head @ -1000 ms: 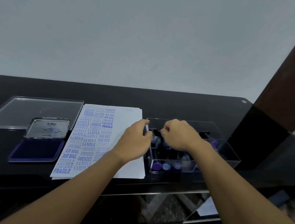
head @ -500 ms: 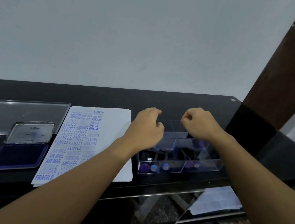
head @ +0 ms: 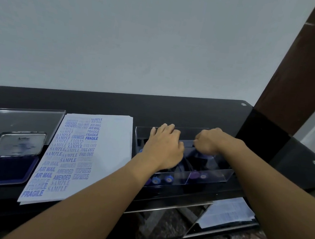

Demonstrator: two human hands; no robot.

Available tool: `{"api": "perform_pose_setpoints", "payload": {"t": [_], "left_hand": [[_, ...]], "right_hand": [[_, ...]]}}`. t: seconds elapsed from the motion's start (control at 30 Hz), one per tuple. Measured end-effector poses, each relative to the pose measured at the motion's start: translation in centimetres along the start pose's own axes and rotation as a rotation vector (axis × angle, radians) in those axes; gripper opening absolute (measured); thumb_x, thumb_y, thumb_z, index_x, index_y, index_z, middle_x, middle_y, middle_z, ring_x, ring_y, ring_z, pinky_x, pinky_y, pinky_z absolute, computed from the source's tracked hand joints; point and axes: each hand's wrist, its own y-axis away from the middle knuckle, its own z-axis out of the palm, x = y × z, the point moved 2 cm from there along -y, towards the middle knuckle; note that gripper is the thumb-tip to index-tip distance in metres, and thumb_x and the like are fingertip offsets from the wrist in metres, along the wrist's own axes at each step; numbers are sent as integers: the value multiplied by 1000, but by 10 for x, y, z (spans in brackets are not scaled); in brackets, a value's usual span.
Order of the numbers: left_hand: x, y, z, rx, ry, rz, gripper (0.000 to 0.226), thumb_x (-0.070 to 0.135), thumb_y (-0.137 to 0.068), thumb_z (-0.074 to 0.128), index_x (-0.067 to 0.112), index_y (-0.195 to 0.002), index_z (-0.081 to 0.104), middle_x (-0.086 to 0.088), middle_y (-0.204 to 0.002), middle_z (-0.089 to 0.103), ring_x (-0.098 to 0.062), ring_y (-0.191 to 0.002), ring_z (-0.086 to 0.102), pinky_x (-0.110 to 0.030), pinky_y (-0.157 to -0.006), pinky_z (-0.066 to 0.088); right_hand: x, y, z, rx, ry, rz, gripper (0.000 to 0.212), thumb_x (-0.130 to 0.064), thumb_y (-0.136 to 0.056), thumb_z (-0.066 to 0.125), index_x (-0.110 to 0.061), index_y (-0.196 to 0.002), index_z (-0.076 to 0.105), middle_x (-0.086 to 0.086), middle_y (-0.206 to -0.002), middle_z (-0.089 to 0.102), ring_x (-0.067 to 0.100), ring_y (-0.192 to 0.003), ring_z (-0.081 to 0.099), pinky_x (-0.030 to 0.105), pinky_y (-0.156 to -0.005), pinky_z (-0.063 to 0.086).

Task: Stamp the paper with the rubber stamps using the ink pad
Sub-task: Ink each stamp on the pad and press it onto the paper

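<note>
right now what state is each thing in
ink pad, open, cover propped up
paper, flat, left part stamped, right part blank
box, open, stamps inside
stamps, lying in the box
clear lid, off, flat behind the ink pad
left hand, over the box, fingers stretched to its far wall
right hand, over the box, fingers curled, hold unclear

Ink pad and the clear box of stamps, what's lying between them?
The paper with blue stamped words lies between ink pad and clear box, in the head view.
</note>
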Motion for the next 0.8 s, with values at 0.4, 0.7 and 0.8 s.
{"api": "perform_pose_setpoints", "payload": {"t": [0.4, 0.7, 0.8], "left_hand": [[-3, 14, -29, 10, 116, -2, 46, 25, -100, 42, 12, -143, 45, -3, -149, 45, -23, -140, 36, -43, -116, 28], [-51, 52, -83, 148, 165, -72, 50, 25, -101, 43, 15, -150, 39, 0, -157, 38, -16, -145, 31, -29, -114, 26], [-79, 70, -99, 183, 163, -130, 48, 27, -103, 43, 17, -150, 39, 2, -156, 38, -16, -144, 32, -30, -114, 27]], "right_hand": [[-5, 25, -16, 123, -235, -7, 16, -43, -90, 52, -29, -99, 53, 5, -106, 62, 25, -98, 54, 40, -83, 52], [-51, 62, -60, 285, -475, -121, 36, -33, -102, 41, -6, -127, 41, 9, -91, 58, 21, -77, 56, 40, -69, 46], [-81, 75, -73, 311, -523, -220, 30, -31, -102, 43, -8, -120, 42, 9, -89, 59, 20, -73, 55, 37, -63, 43]]}}
